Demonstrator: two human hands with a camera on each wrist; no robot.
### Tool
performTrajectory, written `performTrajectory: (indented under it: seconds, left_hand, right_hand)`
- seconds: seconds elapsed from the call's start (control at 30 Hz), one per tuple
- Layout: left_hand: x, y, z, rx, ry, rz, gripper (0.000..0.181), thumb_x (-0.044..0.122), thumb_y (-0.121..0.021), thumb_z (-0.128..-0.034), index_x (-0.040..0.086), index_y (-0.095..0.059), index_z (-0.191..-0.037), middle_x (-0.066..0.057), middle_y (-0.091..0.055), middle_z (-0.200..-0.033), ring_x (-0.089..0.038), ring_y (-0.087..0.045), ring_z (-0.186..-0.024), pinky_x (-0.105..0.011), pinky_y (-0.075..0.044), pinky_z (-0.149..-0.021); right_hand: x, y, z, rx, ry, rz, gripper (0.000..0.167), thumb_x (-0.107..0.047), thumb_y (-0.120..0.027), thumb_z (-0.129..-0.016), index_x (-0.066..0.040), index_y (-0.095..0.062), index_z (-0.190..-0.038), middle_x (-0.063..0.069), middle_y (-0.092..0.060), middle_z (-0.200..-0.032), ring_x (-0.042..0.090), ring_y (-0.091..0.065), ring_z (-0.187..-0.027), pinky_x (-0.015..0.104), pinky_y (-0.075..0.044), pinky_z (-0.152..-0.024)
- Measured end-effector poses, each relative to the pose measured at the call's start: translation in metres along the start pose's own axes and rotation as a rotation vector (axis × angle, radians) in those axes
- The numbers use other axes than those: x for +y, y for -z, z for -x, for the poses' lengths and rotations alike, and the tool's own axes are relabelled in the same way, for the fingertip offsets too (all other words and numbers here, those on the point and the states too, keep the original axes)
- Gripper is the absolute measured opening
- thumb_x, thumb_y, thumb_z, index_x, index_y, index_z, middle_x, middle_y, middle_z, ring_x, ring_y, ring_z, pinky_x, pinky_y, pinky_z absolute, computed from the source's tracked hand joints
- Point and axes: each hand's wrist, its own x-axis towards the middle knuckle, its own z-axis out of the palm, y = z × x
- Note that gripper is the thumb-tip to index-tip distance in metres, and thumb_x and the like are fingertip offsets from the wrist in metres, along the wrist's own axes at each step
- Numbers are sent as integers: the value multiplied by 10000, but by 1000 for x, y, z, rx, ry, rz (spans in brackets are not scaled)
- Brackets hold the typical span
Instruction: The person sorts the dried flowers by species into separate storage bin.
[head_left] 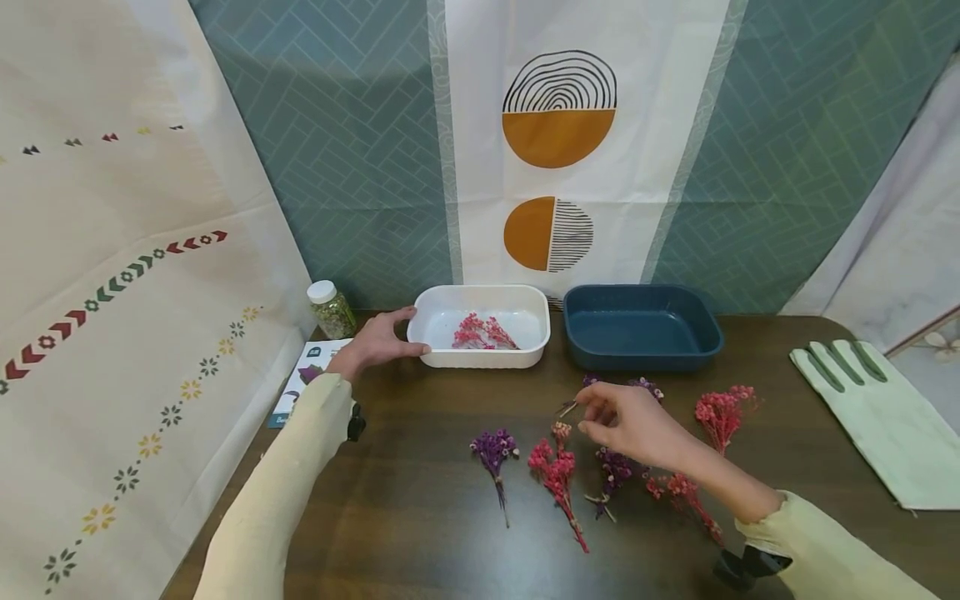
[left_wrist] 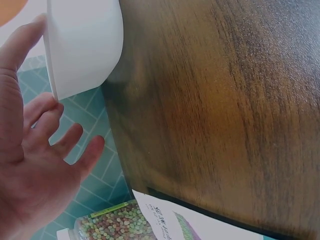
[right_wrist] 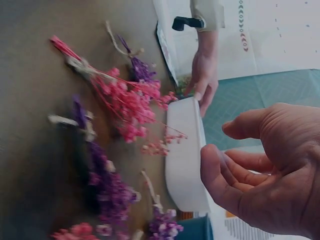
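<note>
My left hand [head_left: 378, 342] holds the left end of a white baking dish [head_left: 480, 360], thumb at the near corner and fingertips at the far one. Inside that dish lie pink dried flowers [head_left: 474, 333]. Over the table, my right hand [head_left: 633, 423] hovers with loosely bent fingers and a gap between thumb and forefinger, holding nothing. Beneath and around it are tied bunches: a purple bunch [head_left: 493, 454] on the left, a pink bunch [head_left: 557, 475] beside it, another purple bunch [head_left: 615, 471], and pink bunches to the right [head_left: 720, 417]. The right hand partly hides some purple flowers.
A dark blue baking dish [head_left: 641, 358] stands right of the white one. At the back left are a white-lidded jar [head_left: 333, 315] and a printed card [head_left: 288, 400]. A pale green cloth with a fork pattern [head_left: 885, 425] lies at the right edge. Fabric hangs behind.
</note>
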Motion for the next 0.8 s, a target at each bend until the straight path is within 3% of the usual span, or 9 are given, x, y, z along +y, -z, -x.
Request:
performTrajectory:
  seconds: [0.4,0.57,0.8]
  left_hand:
    - [1,-1,0,1,1,-1,950,451,-800,-812,59,-352,-1552,-203,-364,-1556,-412,-353,-1397,-621,-332,-1083]
    - [1,-1,0,-2,6,5,963,454,-804,-809,67,-340,-1558,-197,-355,-1563,-407,-346,-1402,-619,-335,-1081]
    - [2,0,2,-5,20,22,982,466,-808,-802,82,-326,-1567,-189,-344,-1571,-410,-343,-1402,-624,-334,-1079]
  right_hand:
    - [1,-28,36,-12,-94,-161,352,-80,-752,-885,53,-618,-1182,-1,-610,-867,87,-606,-626,287,-533,-496]
    - [-1,-42,48,4,-134,-171,383,-90,-768,-873,59,-616,-1191,-3,-608,-874,70,-609,-685,277,-535,-514]
    - [-3,-59,58,21,-171,-182,455,-67,-787,-849,73,-584,-1231,-2,-609,-853,63,-607,-632,274,-526,-480]
